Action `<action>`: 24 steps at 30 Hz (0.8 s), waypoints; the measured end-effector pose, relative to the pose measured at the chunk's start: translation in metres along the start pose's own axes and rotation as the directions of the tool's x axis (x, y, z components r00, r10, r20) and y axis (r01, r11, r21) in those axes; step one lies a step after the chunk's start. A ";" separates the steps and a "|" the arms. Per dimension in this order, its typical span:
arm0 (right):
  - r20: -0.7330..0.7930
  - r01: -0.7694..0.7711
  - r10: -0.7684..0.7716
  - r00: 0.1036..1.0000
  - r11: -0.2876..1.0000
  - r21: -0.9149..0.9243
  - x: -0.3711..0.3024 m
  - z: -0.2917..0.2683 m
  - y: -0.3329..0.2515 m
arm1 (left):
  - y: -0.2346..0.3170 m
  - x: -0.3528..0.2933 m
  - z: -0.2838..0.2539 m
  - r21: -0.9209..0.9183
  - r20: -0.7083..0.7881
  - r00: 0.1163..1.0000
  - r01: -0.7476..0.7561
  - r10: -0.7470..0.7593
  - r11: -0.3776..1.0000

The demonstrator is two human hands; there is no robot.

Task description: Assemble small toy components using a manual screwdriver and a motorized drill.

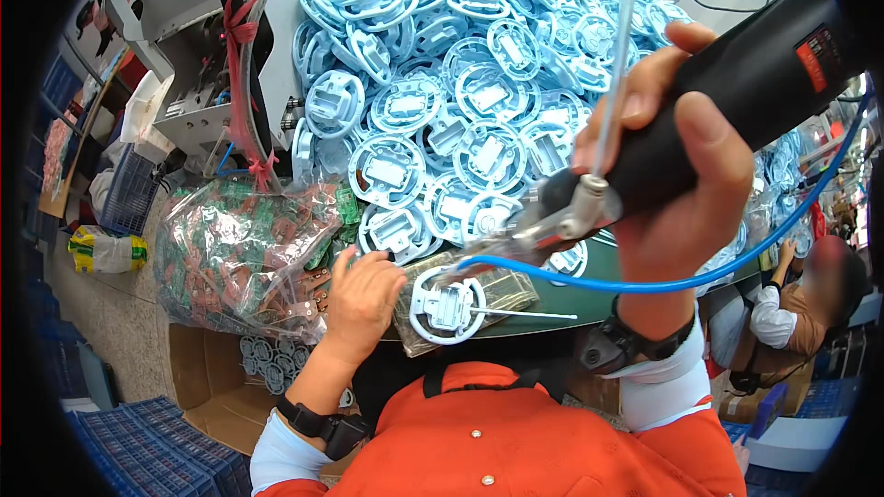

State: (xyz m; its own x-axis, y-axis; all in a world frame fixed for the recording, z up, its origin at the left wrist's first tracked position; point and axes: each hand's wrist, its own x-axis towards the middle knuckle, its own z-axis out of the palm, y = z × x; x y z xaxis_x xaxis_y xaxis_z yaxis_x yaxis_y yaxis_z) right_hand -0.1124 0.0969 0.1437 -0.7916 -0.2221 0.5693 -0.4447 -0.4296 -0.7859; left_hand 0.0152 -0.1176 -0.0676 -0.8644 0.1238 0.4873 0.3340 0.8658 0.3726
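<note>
My right hand is wrapped round a black power screwdriver. A blue hose runs to its metal nose, which points down-left at a light blue round plastic part. That part lies on a tan, clear-wrapped block at the table's front edge, and a thin pale rod sticks out to its right. Whether the tip touches the part cannot be made out. My left hand is just left of the part, its fingers bent and somewhat apart, with nothing visible in them.
A large heap of similar light blue parts covers the table's back. At left are a clear bag of green and copper-coloured pieces and a grey machine. Below stands a cardboard box with grey parts. Another person sits at right.
</note>
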 end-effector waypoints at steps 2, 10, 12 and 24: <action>0.230 0.004 -0.037 0.972 0.989 0.144 0.014 -0.038 0.012 | 0.002 -0.010 -0.001 0.017 0.031 0.999 -0.012 0.011 1.000; 0.070 -0.029 0.041 0.997 0.987 -0.158 -0.010 0.013 0.036 | 0.041 -0.009 0.010 -0.107 0.245 0.969 0.007 0.019 0.994; 0.065 -0.034 0.046 0.997 0.984 -0.177 -0.012 0.015 0.043 | 0.043 -0.004 0.008 -0.127 0.292 0.956 0.021 0.017 0.992; 0.024 -0.096 0.102 0.995 0.981 -0.169 -0.015 0.021 0.060 | 0.046 0.004 0.004 -0.172 0.289 0.957 0.054 -0.003 0.984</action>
State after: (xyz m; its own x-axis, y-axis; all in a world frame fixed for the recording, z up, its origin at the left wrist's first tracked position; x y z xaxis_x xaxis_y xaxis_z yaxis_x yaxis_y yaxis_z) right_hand -0.1185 0.0558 0.0929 -0.8222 -0.2860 0.4922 -0.4309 -0.2526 -0.8664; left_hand 0.0260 -0.0754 -0.0519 -0.9370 0.2563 0.2375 0.3460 0.7752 0.5285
